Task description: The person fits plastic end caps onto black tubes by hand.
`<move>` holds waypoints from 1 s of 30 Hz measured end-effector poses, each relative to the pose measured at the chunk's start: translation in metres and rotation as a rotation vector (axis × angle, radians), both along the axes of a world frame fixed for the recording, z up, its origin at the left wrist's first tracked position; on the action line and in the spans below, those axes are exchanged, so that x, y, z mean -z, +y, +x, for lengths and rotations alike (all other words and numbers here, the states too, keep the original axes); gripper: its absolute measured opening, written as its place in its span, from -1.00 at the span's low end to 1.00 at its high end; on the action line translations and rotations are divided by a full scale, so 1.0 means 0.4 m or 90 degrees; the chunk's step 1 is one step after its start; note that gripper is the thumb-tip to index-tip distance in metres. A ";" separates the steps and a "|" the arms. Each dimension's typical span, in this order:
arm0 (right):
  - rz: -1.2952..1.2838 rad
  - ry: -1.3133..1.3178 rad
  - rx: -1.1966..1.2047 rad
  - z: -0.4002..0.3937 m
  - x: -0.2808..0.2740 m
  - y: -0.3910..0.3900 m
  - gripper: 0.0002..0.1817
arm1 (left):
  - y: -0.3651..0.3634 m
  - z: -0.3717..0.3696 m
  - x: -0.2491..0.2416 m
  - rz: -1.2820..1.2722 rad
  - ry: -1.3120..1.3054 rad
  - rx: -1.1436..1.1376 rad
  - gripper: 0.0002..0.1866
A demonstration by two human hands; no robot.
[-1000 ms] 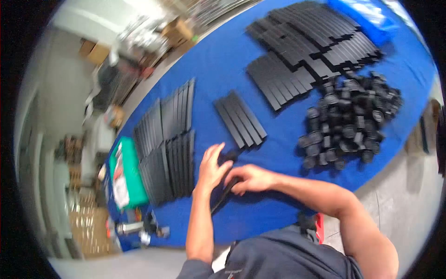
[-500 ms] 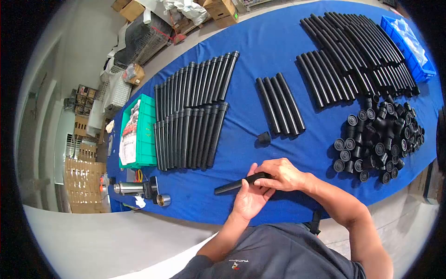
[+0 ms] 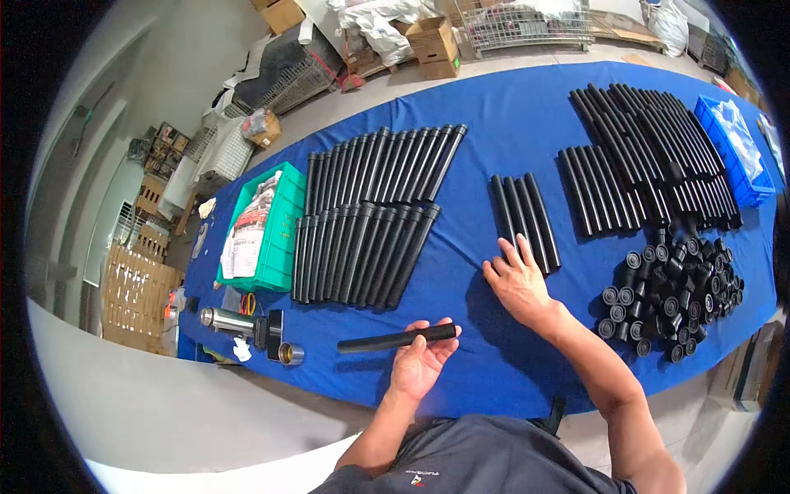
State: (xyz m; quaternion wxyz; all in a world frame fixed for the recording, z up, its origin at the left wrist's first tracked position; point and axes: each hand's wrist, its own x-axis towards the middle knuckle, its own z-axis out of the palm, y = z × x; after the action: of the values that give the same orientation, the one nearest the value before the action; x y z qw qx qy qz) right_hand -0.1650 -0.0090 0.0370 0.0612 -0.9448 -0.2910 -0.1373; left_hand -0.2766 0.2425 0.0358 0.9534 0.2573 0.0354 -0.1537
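Observation:
My left hand is closed around a black plastic tube, which lies nearly level across the fingers and thumb. The tube's right end sticks out just past my fingertips. My right hand is stretched out above the blue cloth, palm down with its fingers apart. Its fingertips are at the lower ends of a small group of loose black tubes. Whatever lies beneath this palm is hidden.
Two rows of collared black tubes lie left of centre, beside a green crate. Many plain tubes and a heap of black caps occupy the right, near a blue bin. A steel flask lies at the left.
My right hand has let go of the tube's end and moved forward to the right. The left hand keeps the tube, now shifted left. The loose cap is no longer visible. The view has tilted up.

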 end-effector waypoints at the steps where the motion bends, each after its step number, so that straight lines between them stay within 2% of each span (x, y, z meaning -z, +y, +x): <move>1: 0.029 -0.027 -0.007 0.000 0.002 0.005 -0.59 | 0.004 0.006 -0.001 0.011 -0.010 -0.012 -0.70; 4: 0.270 -0.005 -0.105 -0.042 -0.046 0.018 -0.61 | 0.004 0.029 -0.027 0.034 -0.028 -0.045 -0.70; 6: 0.543 0.241 -0.135 -0.096 -0.080 0.022 -0.60 | -0.005 0.031 -0.033 0.042 -0.029 -0.063 -0.71; 8: 0.866 0.803 -0.161 -0.098 0.001 0.025 -0.55 | -0.023 0.052 -0.030 0.044 -0.046 -0.075 -0.73; 11: 0.920 0.823 -0.139 -0.099 0.095 0.018 -0.54 | -0.051 0.093 -0.020 0.106 -0.082 -0.067 -0.70; 14: 0.911 0.672 -0.194 -0.111 0.100 0.023 -0.55 | -0.072 0.099 0.016 0.179 -0.097 -0.066 -0.69; 19: 0.922 0.760 -0.169 -0.097 0.069 -0.004 -0.55 | -0.096 0.093 0.005 0.199 -0.091 -0.092 -0.72; 22: 0.947 0.769 -0.164 -0.095 0.082 -0.002 -0.57 | -0.096 0.089 -0.011 0.150 -0.046 -0.098 -0.71; 25: 0.955 0.758 -0.158 -0.089 0.084 -0.005 -0.57 | -0.096 0.096 0.039 0.204 -0.085 -0.080 -0.70; 30: 0.917 0.770 -0.143 -0.088 0.075 -0.011 -0.58 | -0.102 0.095 0.099 0.159 -0.072 -0.098 -0.70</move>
State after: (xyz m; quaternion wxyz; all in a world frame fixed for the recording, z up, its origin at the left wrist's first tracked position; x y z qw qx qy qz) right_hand -0.2000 -0.0135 0.0072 0.7831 -0.5571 -0.1444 0.2356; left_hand -0.2388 0.2018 -0.0039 0.9233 0.3790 0.0199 -0.0599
